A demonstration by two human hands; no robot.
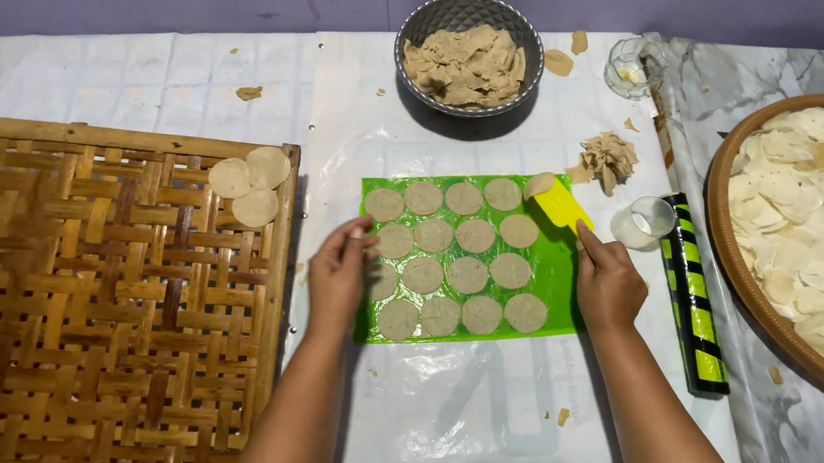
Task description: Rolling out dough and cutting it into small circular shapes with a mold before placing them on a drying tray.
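Observation:
A green plastic sheet lies on the white floor cover and carries several flat round dough discs in rows. My left hand rests at the sheet's left edge, fingertips pinching a disc there. My right hand sits at the sheet's right edge and holds a yellow scraper, whose tip carries a disc at the top right corner.
A woven bamboo tray with three discs lies left. A grey bowl of dough scraps stands behind. Right: a scrap pile, a round cutter, a black-green roller, a small glass, a wooden tray of discs.

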